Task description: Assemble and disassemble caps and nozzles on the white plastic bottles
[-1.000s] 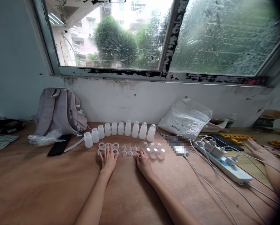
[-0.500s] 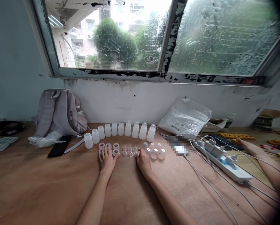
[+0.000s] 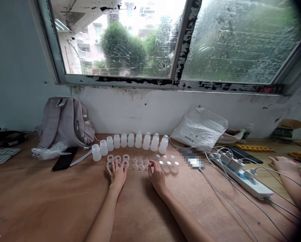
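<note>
My left hand (image 3: 117,173) lies flat on the wooden table (image 3: 52,198), fingers spread, its fingertips touching a group of white plastic rings (image 3: 118,159). My right hand (image 3: 157,175) rests beside it with fingers apart, its tips at the clear plastic domes (image 3: 167,163) and next to several small clear nipples (image 3: 140,163). Behind these parts stands a curved row of several small translucent white bottles (image 3: 130,142). Neither hand holds anything.
A grey backpack (image 3: 64,121), a crumpled clear bag (image 3: 48,151) and a black phone (image 3: 64,158) sit at the left. A white plastic bag (image 3: 199,127), a power strip (image 3: 241,173) with cables and another person's hand (image 3: 282,164) are at the right.
Both hands stay on the table by the parts. My right hand's fingers have lifted slightly toward the clear domes. The view has shifted a little.
</note>
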{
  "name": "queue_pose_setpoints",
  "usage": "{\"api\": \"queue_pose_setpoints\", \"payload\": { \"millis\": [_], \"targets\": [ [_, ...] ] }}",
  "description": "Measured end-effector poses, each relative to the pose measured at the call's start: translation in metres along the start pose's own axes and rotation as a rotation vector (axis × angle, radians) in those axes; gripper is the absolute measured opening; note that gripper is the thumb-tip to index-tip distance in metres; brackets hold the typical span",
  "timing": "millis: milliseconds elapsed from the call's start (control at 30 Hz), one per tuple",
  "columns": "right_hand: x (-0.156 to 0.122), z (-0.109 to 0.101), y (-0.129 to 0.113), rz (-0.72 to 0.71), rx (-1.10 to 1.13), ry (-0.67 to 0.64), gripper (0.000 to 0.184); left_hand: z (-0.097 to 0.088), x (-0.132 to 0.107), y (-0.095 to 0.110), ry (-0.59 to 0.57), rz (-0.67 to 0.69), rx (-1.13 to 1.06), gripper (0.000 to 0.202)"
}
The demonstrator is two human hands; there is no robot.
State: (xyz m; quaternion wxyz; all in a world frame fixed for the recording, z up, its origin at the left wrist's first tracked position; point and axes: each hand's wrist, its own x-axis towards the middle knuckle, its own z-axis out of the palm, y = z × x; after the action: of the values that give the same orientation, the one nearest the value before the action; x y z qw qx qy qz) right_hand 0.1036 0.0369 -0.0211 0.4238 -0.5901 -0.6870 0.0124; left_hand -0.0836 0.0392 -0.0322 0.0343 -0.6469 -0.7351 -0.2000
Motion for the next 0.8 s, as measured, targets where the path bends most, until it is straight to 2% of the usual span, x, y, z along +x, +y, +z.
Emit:
{"api": "queue_pose_setpoints", "payload": {
  "millis": [133,233,300,367,433,533,633,800],
  "targets": [
    [0.017,-0.001,-0.014,-0.148,-0.002,0.001,0.025,0.0,0.0,0.001,0.011,-0.004,0.005,0.046],
    [0.05,0.002,-0.026,-0.277,-0.125,-0.044,0.03,-0.001,-0.001,0.002,0.024,-0.009,0.012,0.048],
    [0.08,0.006,-0.034,-0.233,-0.241,-0.072,0.043,-0.001,-0.001,0.002,0.039,-0.018,0.011,0.048],
    [0.111,0.01,-0.04,-0.154,-0.32,-0.176,0.053,-0.001,-0.001,0.002,0.064,-0.028,0.002,0.048],
    [0.139,0.015,-0.045,-0.089,-0.36,-0.274,0.058,-0.001,-0.001,0.003,0.101,-0.033,-0.013,0.047],
    [0.169,0.022,-0.048,0.005,-0.392,-0.346,0.059,-0.002,0.0,0.004,0.149,-0.025,-0.037,0.044],
    [0.181,0.028,-0.048,0.076,-0.405,-0.374,0.053,-0.004,0.0,0.005,0.181,-0.014,-0.056,0.041],
    [0.171,0.032,-0.047,0.06,-0.396,-0.319,0.042,-0.007,0.001,0.008,0.219,-0.011,-0.095,0.037]
  ]
}}
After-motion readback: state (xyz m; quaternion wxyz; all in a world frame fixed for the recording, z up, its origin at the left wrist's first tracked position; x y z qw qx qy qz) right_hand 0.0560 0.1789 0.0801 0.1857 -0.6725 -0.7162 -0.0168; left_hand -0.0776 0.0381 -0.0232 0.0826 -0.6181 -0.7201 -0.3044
